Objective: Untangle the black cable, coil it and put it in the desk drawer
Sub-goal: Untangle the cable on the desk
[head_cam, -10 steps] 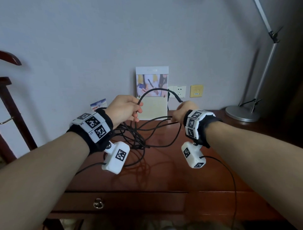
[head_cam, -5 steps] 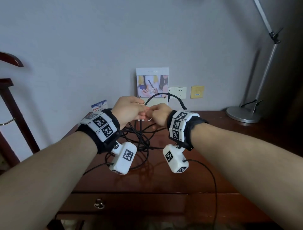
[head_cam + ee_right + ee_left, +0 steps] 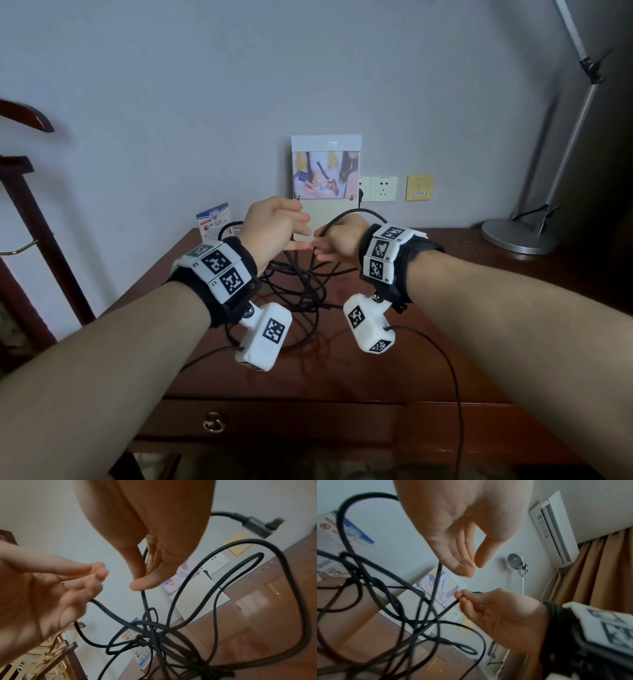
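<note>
The black cable [image 3: 308, 284] lies in a tangled heap on the brown desk [image 3: 428, 359], with strands rising to both hands. My right hand [image 3: 320, 245] pinches one strand between thumb and fingers [image 3: 142, 582]; a loop arches over that hand. In the right wrist view the cable's plug end [image 3: 254, 523] hangs in the air beyond that hand. My left hand [image 3: 301, 233] hovers just left of the right one, fingers straight and thumb apart [image 3: 471, 563]; a strand runs past its fingertips. The desk drawer [image 3: 274, 421] is closed, with a ring pull [image 3: 213, 422].
A standing photo card [image 3: 325, 174] leans on the wall behind the hands, by wall sockets [image 3: 378, 188]. A small printed card [image 3: 212, 222] stands at the desk's back left. A lamp base [image 3: 517, 236] sits back right. A wooden rack [image 3: 27, 205] stands left of the desk.
My right hand moved left along the cable until it met the left hand. The left hand, which gripped the cable before, has straightened its fingers.
</note>
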